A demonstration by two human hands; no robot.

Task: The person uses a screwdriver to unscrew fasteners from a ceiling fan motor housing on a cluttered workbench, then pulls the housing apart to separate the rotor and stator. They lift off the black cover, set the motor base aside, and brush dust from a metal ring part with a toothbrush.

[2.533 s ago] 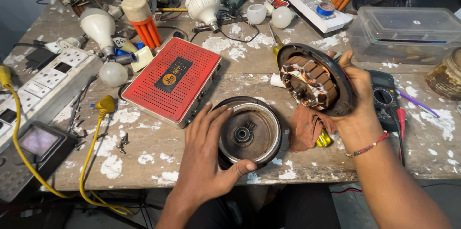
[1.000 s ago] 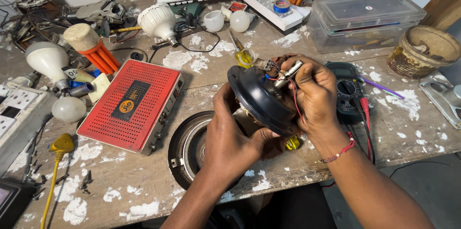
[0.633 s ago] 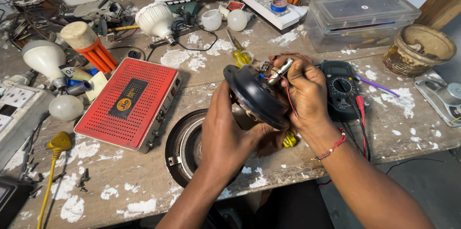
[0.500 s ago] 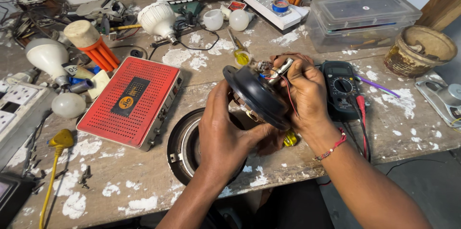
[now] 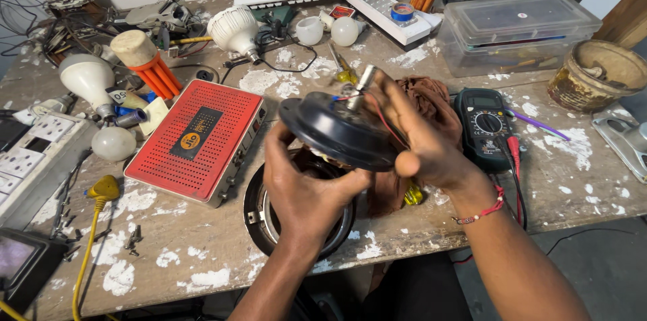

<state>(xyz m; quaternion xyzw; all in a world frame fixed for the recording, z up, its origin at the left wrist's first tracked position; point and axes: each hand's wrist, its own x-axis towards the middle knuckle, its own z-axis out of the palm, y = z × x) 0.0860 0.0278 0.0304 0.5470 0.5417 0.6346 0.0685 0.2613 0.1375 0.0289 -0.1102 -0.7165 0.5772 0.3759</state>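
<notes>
Both hands are gripping a black fan motor housing (image 5: 340,134) above the workbench (image 5: 202,253): left hand (image 5: 303,193) is cupping its lower rim, right hand (image 5: 421,139) is clasping the far side. Its metal shaft (image 5: 364,80) is pointing up and away, tilted rightward.

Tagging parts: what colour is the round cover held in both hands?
Black round cover, seen in the head view.

Sitting on the surface (image 5: 202,253) are one red box (image 5: 199,138), one meter (image 5: 486,127), one clear tub (image 5: 522,28), one rusty pot (image 5: 596,75), one yellow plug (image 5: 102,189), two tape rolls (image 5: 403,12) and five white bulbs (image 5: 86,78). Two hands (image 5: 306,193) are holding one black motor cover (image 5: 337,134).
</notes>
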